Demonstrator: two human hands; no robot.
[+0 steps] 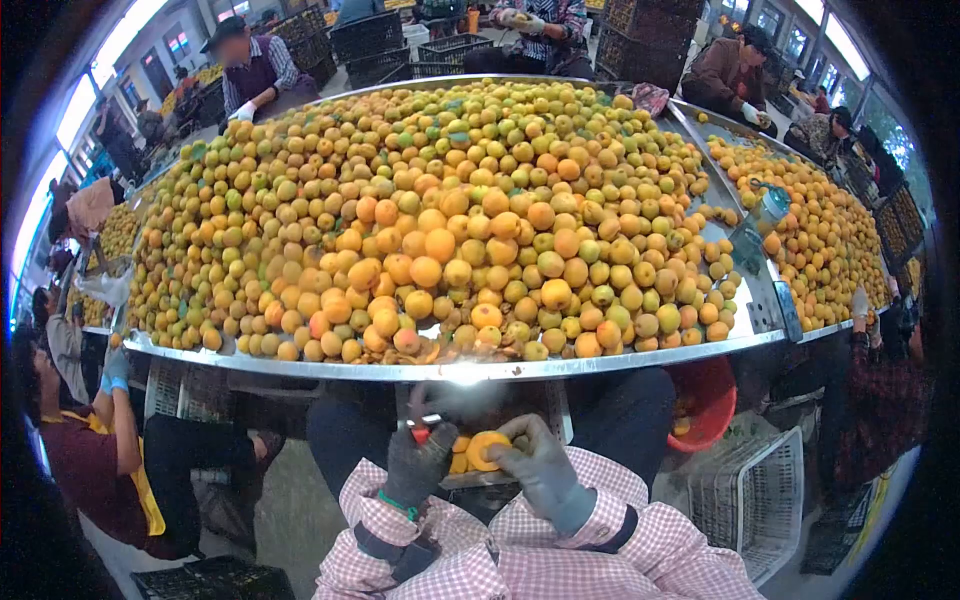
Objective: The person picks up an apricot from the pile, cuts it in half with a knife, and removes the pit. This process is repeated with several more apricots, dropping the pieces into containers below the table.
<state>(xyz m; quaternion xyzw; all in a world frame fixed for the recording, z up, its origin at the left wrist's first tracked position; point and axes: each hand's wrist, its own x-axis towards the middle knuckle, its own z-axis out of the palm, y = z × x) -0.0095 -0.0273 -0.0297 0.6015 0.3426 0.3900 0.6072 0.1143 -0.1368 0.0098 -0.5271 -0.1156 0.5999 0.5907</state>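
While the right hand [548,472] pinches a cut orange fruit [488,451] between its thumb and fingers, the left hand [416,466] curls around a small tool [421,434] with a red part showing; both wear dark gloves. The cut fruit lies at the fingertips of the right hand, on the side facing the left hand, its pale-rimmed round face turned up. It sits between the two hands, above the lap and just short of the near rim of the metal desk [300,369]. A few orange pieces [459,463] lie close beside it, partly covered by the hands, so their exact number cannot be told. Counted singly, there is one cut fruit in the right hand and one tool in the left. Across the desk spreads one large heap of whole fruit [430,230], yellow, green-tinged and orange, far too many to count; a second heap [815,230] lies to the right, past a metal divider. One clear bottle [772,208] leans at the edge of that second heap. Down to the right stand one red tub [712,415] and, just beside it, one white crate [782,500]. One person [265,72] in a dark vest works at the far left edge.
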